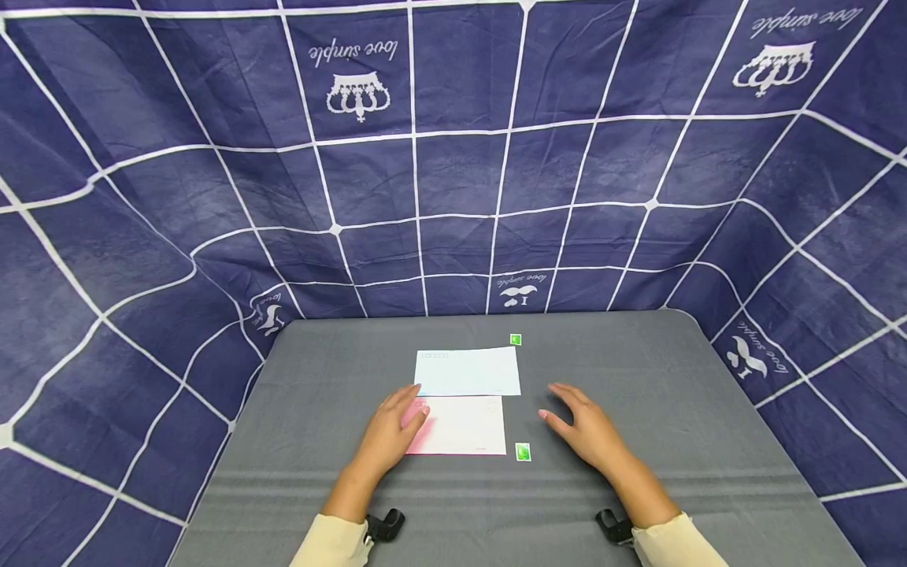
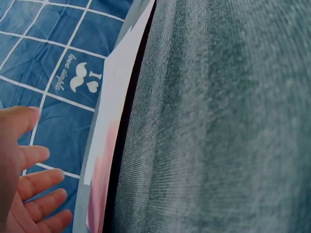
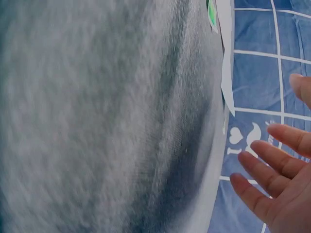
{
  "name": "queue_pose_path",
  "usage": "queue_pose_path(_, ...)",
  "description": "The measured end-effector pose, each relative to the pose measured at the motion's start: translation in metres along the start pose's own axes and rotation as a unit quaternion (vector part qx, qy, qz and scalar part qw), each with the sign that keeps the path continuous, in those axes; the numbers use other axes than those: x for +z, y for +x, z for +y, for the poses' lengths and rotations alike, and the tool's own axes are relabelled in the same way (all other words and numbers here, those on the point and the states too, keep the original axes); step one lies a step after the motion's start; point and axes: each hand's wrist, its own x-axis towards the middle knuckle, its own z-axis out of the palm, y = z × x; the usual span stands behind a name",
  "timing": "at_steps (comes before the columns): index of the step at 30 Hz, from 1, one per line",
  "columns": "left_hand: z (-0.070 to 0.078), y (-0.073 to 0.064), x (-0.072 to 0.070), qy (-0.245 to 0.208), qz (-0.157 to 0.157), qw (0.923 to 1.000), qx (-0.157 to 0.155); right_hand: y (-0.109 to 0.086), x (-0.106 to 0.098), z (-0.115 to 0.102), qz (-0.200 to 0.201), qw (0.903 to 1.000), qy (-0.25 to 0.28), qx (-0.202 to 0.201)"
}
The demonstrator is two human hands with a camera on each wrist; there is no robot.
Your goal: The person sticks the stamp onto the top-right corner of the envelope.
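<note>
Two envelopes lie flat on the grey table, one behind the other. The nearer envelope is white with a pink left end; the farther envelope is plain white. My left hand hovers over the pink end, fingers spread and holding nothing, as the left wrist view also shows. To the right of the envelopes my right hand is held above the cloth, its fingers loosely extended and nothing in them. A small green stamp lies by the nearer envelope's right corner. Another green stamp sits behind the farther envelope.
A grey cloth covers the table. Blue curtains with white grid lines and printed crowns stand behind it and along both sides. Each wrist wears a black camera strap, the left strap and the right strap.
</note>
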Motion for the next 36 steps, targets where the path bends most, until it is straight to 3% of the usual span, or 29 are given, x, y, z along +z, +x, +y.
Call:
queue_pose_path(5,0.001,-0.003,0.003,0.016,-0.005,0.9997,0.017,-0.003,0.004,-0.003,0.01,0.9998,0.002,-0.018)
queue_pose_path(9,0.003,-0.004,0.004,0.019,-0.019,0.9996,0.01,-0.005,0.006,-0.007,0.007,0.9997,-0.002,-0.024)
queue_pose_path(16,0.003,-0.007,0.006,0.026,-0.047,0.9985,-0.007,-0.009,0.008,-0.011,-0.024,0.9995,0.006,-0.018)
queue_pose_path(28,0.002,-0.009,0.007,0.043,-0.066,0.9969,0.009,-0.013,0.014,-0.012,-0.084,0.9942,0.041,-0.054)
queue_pose_path(36,0.0,-0.011,0.011,0.055,-0.065,0.9961,0.02,-0.014,0.018,-0.011,-0.107,0.9922,0.039,-0.051)
